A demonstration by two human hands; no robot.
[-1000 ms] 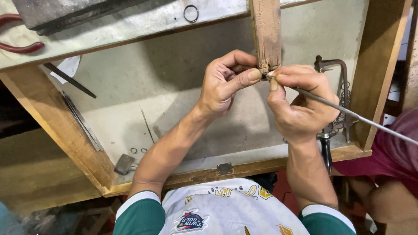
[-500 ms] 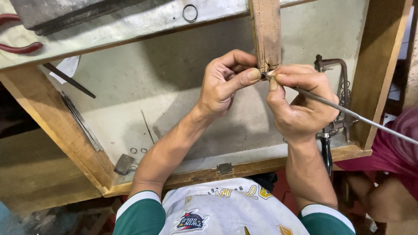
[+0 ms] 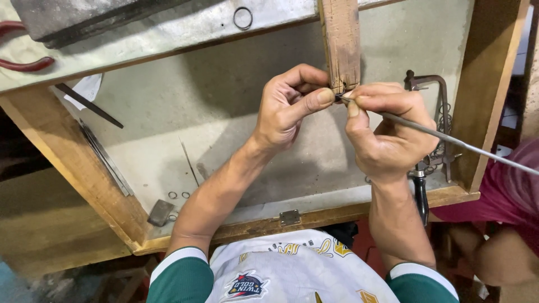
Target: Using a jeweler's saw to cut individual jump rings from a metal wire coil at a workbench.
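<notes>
A worn wooden peg (image 3: 340, 39) juts from the bench toward me. My left hand (image 3: 289, 104) pinches a tiny dark piece against the peg's end; the piece is too small to identify. My right hand (image 3: 387, 132) holds a thin metal file (image 3: 449, 143), its tip at the same spot on the peg's end and its long shaft running out to the right.
A wooden tray drawer (image 3: 292, 216) lies below my hands, with small metal rings (image 3: 178, 195), a thin rod (image 3: 88, 104) and a jeweller's saw frame (image 3: 435, 123) at its right side. A metal ring (image 3: 243, 18) and red-handled pliers (image 3: 25, 63) rest on the bench top.
</notes>
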